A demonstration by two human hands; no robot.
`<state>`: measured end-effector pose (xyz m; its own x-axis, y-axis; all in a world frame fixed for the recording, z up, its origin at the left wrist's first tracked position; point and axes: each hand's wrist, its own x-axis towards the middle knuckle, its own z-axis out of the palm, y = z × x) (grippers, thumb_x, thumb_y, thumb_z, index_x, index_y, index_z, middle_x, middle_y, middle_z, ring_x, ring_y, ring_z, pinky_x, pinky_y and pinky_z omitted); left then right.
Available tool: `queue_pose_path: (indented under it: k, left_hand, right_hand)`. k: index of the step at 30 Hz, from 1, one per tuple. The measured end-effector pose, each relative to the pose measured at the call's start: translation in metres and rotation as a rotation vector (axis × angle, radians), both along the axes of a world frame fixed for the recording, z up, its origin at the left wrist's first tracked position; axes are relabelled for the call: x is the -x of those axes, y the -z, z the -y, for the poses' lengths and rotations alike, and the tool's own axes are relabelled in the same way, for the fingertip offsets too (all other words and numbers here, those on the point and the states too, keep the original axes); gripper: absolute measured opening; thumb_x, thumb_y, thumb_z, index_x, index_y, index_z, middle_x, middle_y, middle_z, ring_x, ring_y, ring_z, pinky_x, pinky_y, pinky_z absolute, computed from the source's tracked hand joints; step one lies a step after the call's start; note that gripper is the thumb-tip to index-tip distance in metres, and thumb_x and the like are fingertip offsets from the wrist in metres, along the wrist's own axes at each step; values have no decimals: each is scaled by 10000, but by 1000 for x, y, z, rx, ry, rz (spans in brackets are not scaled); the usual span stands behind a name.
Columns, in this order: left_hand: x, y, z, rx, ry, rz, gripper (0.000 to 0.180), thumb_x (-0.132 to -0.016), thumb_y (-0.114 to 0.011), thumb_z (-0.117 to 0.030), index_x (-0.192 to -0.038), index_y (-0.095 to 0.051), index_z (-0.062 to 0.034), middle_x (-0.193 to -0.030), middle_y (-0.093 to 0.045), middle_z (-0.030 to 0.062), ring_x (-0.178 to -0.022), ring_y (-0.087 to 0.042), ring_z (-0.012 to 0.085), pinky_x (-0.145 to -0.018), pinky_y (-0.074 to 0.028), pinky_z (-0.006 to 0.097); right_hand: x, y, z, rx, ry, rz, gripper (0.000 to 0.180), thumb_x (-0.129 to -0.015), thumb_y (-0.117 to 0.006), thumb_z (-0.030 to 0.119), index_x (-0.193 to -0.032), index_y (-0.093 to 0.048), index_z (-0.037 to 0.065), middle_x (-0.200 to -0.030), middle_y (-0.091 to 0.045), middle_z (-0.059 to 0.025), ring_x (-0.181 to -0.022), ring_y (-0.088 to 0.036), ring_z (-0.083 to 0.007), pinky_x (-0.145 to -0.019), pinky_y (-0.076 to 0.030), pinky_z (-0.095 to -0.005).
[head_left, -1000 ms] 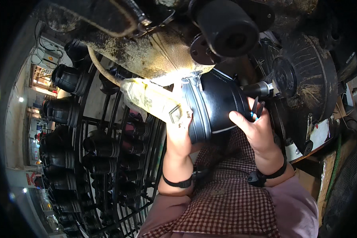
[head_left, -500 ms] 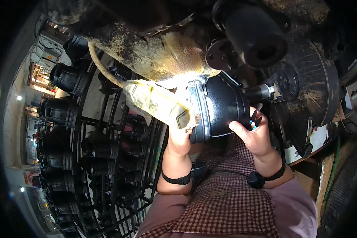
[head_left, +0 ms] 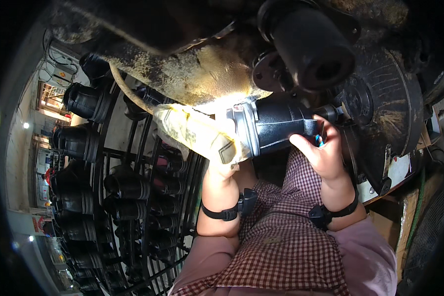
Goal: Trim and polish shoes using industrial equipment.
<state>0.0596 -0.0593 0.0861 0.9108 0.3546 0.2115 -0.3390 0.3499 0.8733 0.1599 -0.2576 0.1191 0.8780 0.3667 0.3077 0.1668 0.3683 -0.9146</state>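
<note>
A black leather boot lies sideways beneath the machine, its ridged sole edge facing left under a bright light. My right hand grips the boot at its opening, thumb on the leather beside a pull loop. A small tool with a blue part shows between that hand's palm and fingers; its kind is hard to make out. Only the wrist end of my left hand is visible, by the sole. Its fingers are hidden behind a lamp wrapped in yellowish plastic.
A worn machine body with a black cylinder hangs over the boot. A large dark wheel stands at the right. Racks on the left hold several black boots. A bent tube runs to the lamp.
The boot has turned about its length and its opening has moved up, now showing a pull loop. My right hand has shifted up slightly with it.
</note>
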Motion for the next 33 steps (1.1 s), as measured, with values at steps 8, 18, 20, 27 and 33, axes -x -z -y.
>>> queue_pose_path:
  k: [8, 18, 20, 27, 33]
  left_hand:
    - [5, -60, 50, -136, -149, -166, 576, -1042, -279, -415, -1432, -342, 4, -1401, -456, 109, -1298, -418, 193, -1089, -326, 358]
    - [36, -9, 51, -789, -251, -110, 926, -844, -614, -459, -1427, -200, 129, -1345, -345, 257, -1132, -439, 316, -980, -340, 412]
    - [54, -41, 73, -719, -161, -57, 983, -814, -615, -435, -1448, -123, 133, -1388, -272, 284, -1157, -407, 369, -1020, -282, 440]
    - [43, -59, 71, -964, -360, -43, 845, -789, -620, -361, -1416, -308, 111, -1227, -456, 257, -1091, -451, 361, -988, -329, 439]
    - [22, -54, 69, -540, -352, -92, 773, -808, -604, -430, -1329, -409, 107, -1136, -527, 190, -1034, -506, 301, -936, -386, 392]
  right_hand:
    - [-5, -4, 6, 142, 44, 136, 195, -796, -730, -6, -751, -541, 8, -684, -524, 40, -662, -471, -35, -597, -412, -217]
    - [-2, -9, 18, 228, 81, 178, 330, -797, -741, 38, -661, -441, 35, -611, -389, 37, -586, -341, -48, -513, -307, -245]
    - [-7, -2, 16, 195, 145, 222, 283, -809, -732, 39, -700, -471, 29, -649, -424, 32, -616, -368, -52, -556, -340, -234]
    - [-15, 6, 15, 70, 129, -21, 263, -1001, -451, 138, -1098, -647, -8, -1161, -623, -81, -852, -595, -93, -718, -457, -233]
    - [-49, 69, -5, 503, 543, 591, 306, -992, -427, 186, -1148, -644, 37, -1215, -622, -114, -1166, -530, -265, -965, -396, -381]
